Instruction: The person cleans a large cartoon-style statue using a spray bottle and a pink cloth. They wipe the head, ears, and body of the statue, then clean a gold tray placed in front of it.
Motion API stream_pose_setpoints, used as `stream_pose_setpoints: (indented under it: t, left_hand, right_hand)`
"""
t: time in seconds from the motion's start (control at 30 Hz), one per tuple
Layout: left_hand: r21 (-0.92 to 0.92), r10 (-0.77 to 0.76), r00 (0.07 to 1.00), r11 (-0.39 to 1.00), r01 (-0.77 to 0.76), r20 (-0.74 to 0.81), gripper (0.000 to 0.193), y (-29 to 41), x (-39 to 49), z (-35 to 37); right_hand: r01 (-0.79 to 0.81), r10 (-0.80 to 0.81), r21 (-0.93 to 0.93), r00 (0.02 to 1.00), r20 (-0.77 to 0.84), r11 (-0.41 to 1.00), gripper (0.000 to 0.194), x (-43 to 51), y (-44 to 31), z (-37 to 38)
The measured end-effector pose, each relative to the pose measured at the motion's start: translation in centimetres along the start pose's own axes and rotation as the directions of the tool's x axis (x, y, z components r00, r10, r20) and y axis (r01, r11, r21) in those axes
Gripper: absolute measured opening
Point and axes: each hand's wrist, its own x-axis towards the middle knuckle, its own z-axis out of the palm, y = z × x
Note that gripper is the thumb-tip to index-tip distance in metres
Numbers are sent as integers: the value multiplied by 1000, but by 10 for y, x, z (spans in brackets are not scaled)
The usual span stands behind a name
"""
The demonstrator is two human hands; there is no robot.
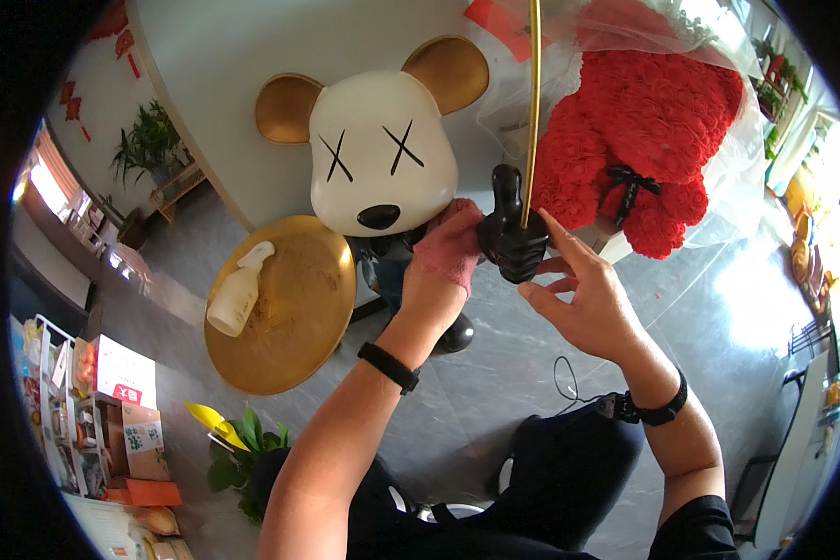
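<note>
A large bear figure with a white head, gold ears and crossed eyes stands before me. Its black thumbs-up hand has a thin gold rod rising from it. My left hand holds a pink cloth, which covers its fingers and lies against the left side of the black hand. On the other side is my right hand, its fingers apart and their tips at the black hand's edge. A round gold tray on the figure's left bears a spray bottle lying on its side.
A red rose bear in clear wrap stands close by on the right. Grey floor tiles spread below. At lower left are a potted plant with a yellow flower, cardboard boxes and a loaded white shelf. A thin cable hangs near my right wrist.
</note>
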Motion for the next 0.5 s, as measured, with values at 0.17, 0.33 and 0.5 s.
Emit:
stream_pose_setpoints:
  t: [0.17, 0.33, 0.5]
  left_hand:
    - [-109, -97, 992, 990, 87, -84, 19, -3, 1, 13]
    - [-533, -288, 945, 830, 167, -152, 26, 20, -23, 38]
    - [379, 69, 953, 924, 51, -296, 37, 44, -37, 43]
  right_hand:
    - [-24, 22, 39, 999, 34, 999, 87, 1, 5, -4]
    - [-28, 24, 64, 998, 62, 998, 85, 0, 8, -8]
    - [-37, 30, 76, 995, 98, 996, 82, 0, 12, -13]
